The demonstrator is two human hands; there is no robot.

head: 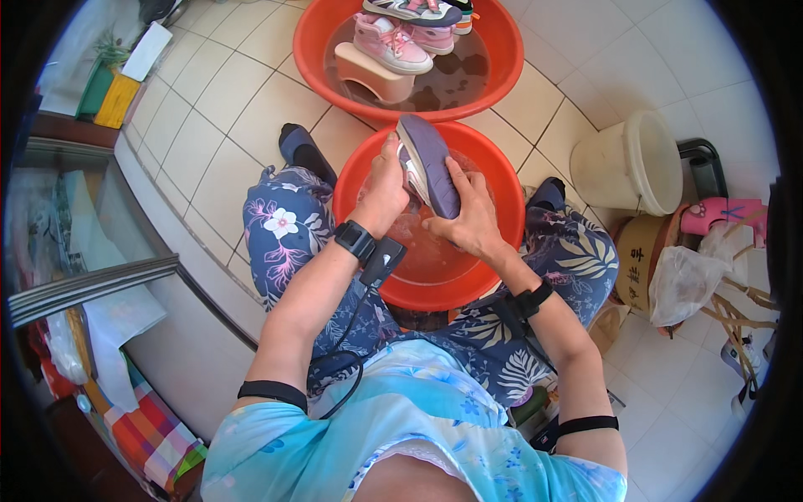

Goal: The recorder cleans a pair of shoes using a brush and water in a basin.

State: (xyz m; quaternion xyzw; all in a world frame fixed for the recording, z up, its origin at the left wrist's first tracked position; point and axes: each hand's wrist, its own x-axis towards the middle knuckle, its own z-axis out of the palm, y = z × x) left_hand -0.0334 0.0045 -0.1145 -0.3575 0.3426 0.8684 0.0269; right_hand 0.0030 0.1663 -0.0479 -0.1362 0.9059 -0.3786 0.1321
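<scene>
Both hands hold a shoe with a dark purple sole [430, 160] and a white midsole, tilted above a red plastic basin [433, 301]. My left hand [384, 188] grips the shoe from its upper side, which is mostly hidden. On the other side, my right hand [467, 210] has its fingers against the sole near the lower end. Water with some suds [433, 260] lies in the basin, which stands between my knees.
Beyond is a larger red basin [508, 81] with dark water, a pale pink stool [370, 72] and pink-and-white sneakers [395, 47] on it. A cream bucket [602, 166] stands at right, near a brown pot [640, 263]. A glass-fronted cabinet [94, 232] is at left.
</scene>
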